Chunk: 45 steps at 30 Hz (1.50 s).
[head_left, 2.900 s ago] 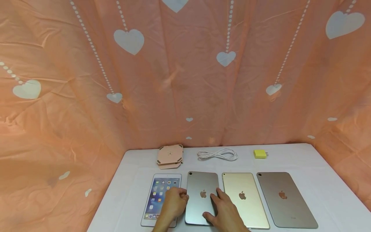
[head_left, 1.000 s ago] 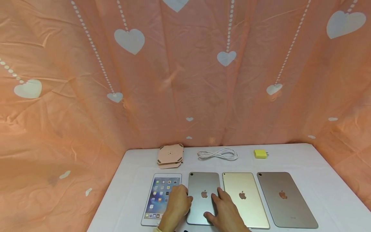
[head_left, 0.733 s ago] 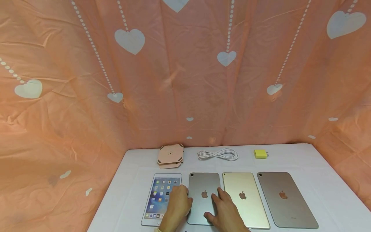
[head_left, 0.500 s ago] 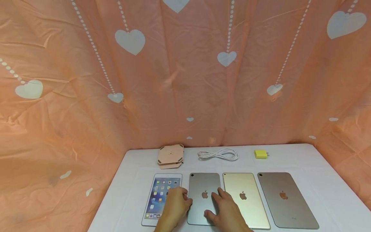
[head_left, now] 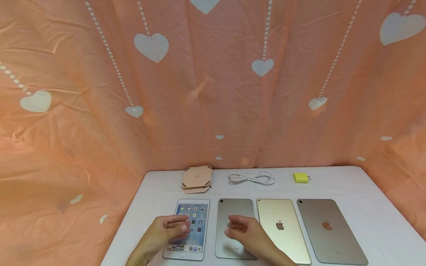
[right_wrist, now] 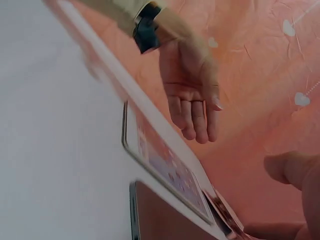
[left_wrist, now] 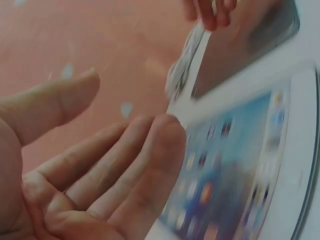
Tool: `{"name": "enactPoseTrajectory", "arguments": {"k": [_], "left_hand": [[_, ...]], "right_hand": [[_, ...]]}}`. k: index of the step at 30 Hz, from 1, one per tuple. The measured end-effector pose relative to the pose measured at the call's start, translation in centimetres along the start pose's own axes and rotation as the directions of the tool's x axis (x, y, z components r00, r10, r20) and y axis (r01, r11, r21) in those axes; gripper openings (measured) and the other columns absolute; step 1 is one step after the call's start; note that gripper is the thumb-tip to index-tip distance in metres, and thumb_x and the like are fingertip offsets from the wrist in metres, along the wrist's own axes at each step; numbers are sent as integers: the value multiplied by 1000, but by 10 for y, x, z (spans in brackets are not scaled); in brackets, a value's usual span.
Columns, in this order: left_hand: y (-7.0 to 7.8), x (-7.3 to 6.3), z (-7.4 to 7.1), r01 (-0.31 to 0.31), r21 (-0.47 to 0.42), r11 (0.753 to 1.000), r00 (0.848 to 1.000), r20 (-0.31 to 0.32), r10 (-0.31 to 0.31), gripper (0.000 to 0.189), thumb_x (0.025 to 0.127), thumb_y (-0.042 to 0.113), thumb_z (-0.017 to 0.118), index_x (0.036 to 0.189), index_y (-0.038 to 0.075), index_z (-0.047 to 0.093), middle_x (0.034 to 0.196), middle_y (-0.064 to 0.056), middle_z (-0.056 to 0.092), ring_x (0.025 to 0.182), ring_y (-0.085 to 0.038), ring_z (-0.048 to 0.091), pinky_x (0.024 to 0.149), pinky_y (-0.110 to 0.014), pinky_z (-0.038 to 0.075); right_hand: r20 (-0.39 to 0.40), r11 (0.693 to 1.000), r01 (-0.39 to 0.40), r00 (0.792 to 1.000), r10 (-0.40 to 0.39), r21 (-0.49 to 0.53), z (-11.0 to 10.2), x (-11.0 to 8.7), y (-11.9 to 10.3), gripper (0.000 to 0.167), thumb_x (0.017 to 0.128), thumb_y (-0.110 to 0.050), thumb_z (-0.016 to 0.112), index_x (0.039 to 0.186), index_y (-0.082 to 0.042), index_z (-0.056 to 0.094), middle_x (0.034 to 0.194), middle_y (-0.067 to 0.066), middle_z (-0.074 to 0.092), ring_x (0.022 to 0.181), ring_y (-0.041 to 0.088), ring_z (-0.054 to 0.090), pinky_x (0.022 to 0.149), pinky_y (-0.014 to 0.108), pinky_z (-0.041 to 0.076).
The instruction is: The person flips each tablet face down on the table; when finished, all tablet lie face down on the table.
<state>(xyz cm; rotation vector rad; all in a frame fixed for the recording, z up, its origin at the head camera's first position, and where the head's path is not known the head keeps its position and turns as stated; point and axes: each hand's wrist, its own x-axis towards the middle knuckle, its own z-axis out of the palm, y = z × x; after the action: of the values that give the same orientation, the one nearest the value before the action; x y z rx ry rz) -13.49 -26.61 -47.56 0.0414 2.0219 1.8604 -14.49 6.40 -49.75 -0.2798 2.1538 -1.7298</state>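
Note:
My left hand (head_left: 161, 232) hovers over the white tablet (head_left: 199, 238), which lies screen up with its app icons lit. Its fingers are extended and hold nothing; in the left wrist view the thumb stands apart from the fingers. Over the grey tablet (head_left: 234, 206), lying back side up, my right hand (head_left: 249, 236) is raised with relaxed fingers and nothing in them. It covers the logo of that tablet. Just to the right lie a gold tablet (head_left: 279, 212) and a darker grey tablet (head_left: 327, 240), both with their backs up.
Along the back of the white table (head_left: 349, 192) lie a folded pink stand-like piece (head_left: 197, 177), a coiled white cable (head_left: 251, 178) and a yellow charger plug (head_left: 301, 178). A peach curtain (head_left: 186, 111) with pale hearts hangs behind and at both sides.
Both hands have let go of the grey tablet's edges and lifted off it. The left moved left over the white tablet. Earlier, the grey tablet shifted slightly right.

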Motion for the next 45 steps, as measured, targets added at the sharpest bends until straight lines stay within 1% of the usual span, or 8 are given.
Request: {"name": "enactPoseTrajectory", "arguments": {"k": [5,11,19,24,29,35,41,45], "left_hand": [[-5,-11,-32,25,7,1000,999,-32,-25,64,107,16,72,150,-24,46,137,-28,73,114,-23,79,100,-38,64],[-11,-15,-51,63,104,993,986,-159,-46,62,105,13,74,146,-26,48,127,-24,78,106,-16,78,95,-36,66],[-16,-8,-51,97,192,977,966,-254,-46,53,102,6,74,138,-28,53,121,-29,78,99,-20,79,87,-35,68],[-17,-1,-38,125,237,963,952,-302,-49,45,100,1,73,132,-28,58,114,-31,78,97,-27,80,84,-41,69],[-16,8,-22,204,377,903,906,-423,-28,41,93,5,82,124,-18,70,102,-21,82,87,-26,80,74,-40,69],[-16,16,-9,260,563,785,890,-454,31,44,86,10,90,118,-14,74,90,-6,77,85,-19,70,77,-40,63],[-16,16,1,285,596,751,888,-460,28,52,85,20,94,119,-12,70,96,-12,68,90,-25,63,81,-46,59],[-16,16,6,273,615,740,891,-451,46,58,85,27,95,120,-11,69,98,-13,67,92,-27,63,81,-48,58]], "right_hand": [[77,984,-65,996,53,165,15,11,-3,59,103,-24,77,147,11,59,144,26,69,131,31,70,110,47,59],[144,952,-125,986,88,278,34,24,-3,62,103,-21,73,148,16,54,144,27,67,131,28,67,113,45,58],[153,911,-230,970,187,343,51,36,-8,66,104,-17,73,149,22,47,145,29,64,135,36,65,119,57,51],[168,882,-272,960,223,384,57,38,-12,59,102,-17,74,143,19,53,139,20,68,124,25,68,118,53,53],[142,874,-254,967,214,414,62,37,-13,47,101,-15,73,135,15,59,130,18,72,112,16,67,112,45,57],[100,864,-254,967,235,434,69,37,-14,36,102,-11,67,127,13,62,125,17,74,108,16,69,109,44,57],[90,828,-277,959,267,487,74,39,-16,17,100,1,55,114,11,61,114,13,69,98,15,66,100,35,59],[127,785,-293,955,267,546,74,40,-16,45,100,8,48,142,24,51,135,30,69,113,22,70,110,44,57]]}}
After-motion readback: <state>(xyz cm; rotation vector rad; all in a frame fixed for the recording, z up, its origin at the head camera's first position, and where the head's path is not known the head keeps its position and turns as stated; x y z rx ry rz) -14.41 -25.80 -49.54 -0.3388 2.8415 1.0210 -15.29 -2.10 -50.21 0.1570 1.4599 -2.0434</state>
